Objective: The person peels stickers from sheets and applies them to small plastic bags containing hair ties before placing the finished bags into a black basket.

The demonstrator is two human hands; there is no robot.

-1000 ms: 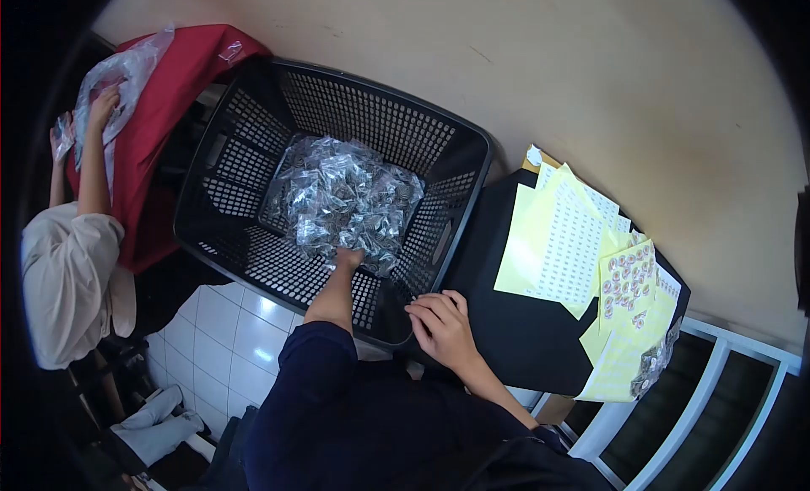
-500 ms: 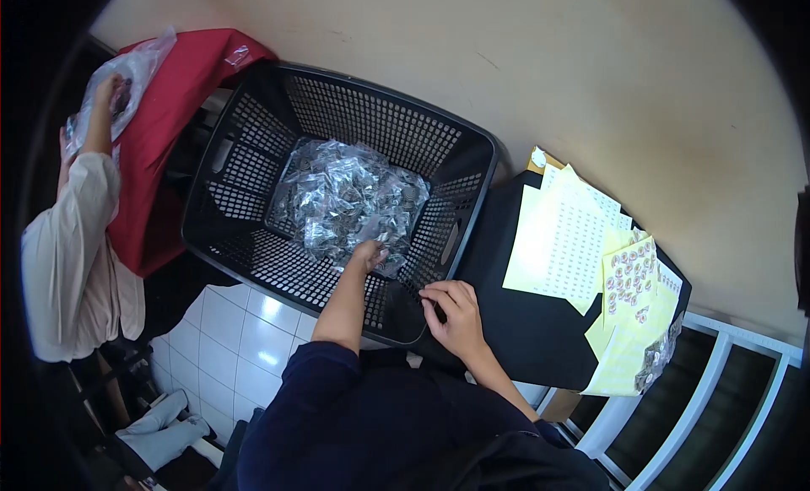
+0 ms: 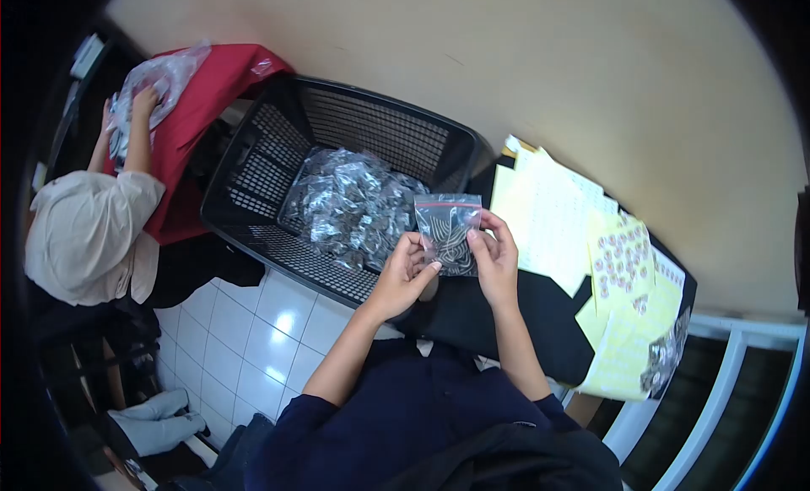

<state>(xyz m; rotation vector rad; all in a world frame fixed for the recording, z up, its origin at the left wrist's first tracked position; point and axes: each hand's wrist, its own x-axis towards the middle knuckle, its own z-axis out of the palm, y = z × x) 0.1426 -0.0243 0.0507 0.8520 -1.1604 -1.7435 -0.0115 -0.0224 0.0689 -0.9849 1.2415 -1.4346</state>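
Between my two hands is a clear zip bag [image 3: 449,229] with a red seal line along its top and curved metal pieces inside, perhaps hooks or rings. My left hand [image 3: 402,280] pinches its lower left side, while my right hand [image 3: 495,259] grips its right side. The bag is held up over the near right corner of a black plastic basket [image 3: 371,93] with perforated walls. Inside the basket lies a heap of similar clear bags [image 3: 354,206] holding greyish metal pieces.
Right of the basket, a black-covered table [image 3: 540,322] carries printed sheets [image 3: 553,221], a yellow sheet of round stickers [image 3: 620,263] and a small clear bag [image 3: 662,360]. At left, another person [image 3: 93,229] handles a plastic bag [image 3: 173,73] on a red cloth [image 3: 198,111].
My left hand has come up out of the basket with a zip bag. My right hand has left the basket's rim and taken hold of the bag too.
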